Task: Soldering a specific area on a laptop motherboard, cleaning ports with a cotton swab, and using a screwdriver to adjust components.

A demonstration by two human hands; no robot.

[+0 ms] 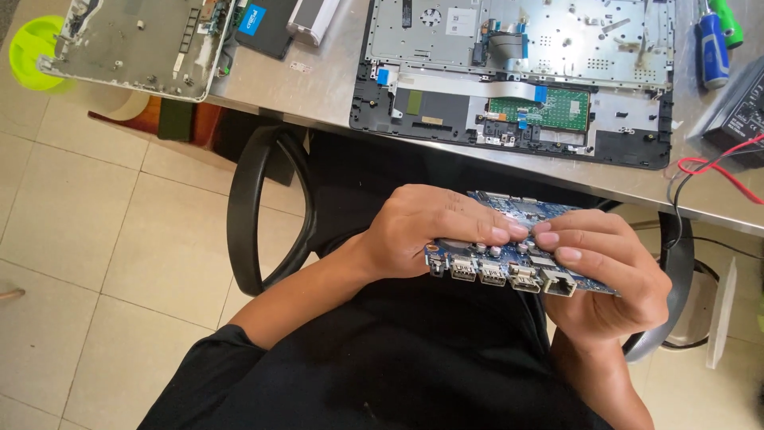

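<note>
Two bare hands hold one blue circuit board (509, 267) above the lap of a seated person in black clothing, seen from the head camera looking straight down. The left hand (422, 231) lies over the board's left part, fingers closed around it from above with the fingertips (509, 231) pressed on its upper face near the middle. The right hand (609, 275) cups the board's right end from below and the side, fingers curled over the top so that its fingertips nearly meet those of the left hand. Both hands are closed on the board, which is tilted with its row of metal port sockets (501, 275) turned toward the camera along the near edge. Beyond the hands, a grey metal table (318, 87) runs across the top of the view. On it, just ahead of the board, lies an opened laptop base (517, 87) with its silver inner plate, a green small board and ribbon cables showing. To the left rests a second grey laptop shell (135, 44) overhanging the table edge, with a flat black drive (263, 28) beside it. At the far right lie a blue-handled screwdriver (712, 52) and a black box (740, 115) with red and black wires (708, 171) trailing off the edge. A black chair arm (255, 211) curves at the left over pale floor tiles (72, 231).
</note>
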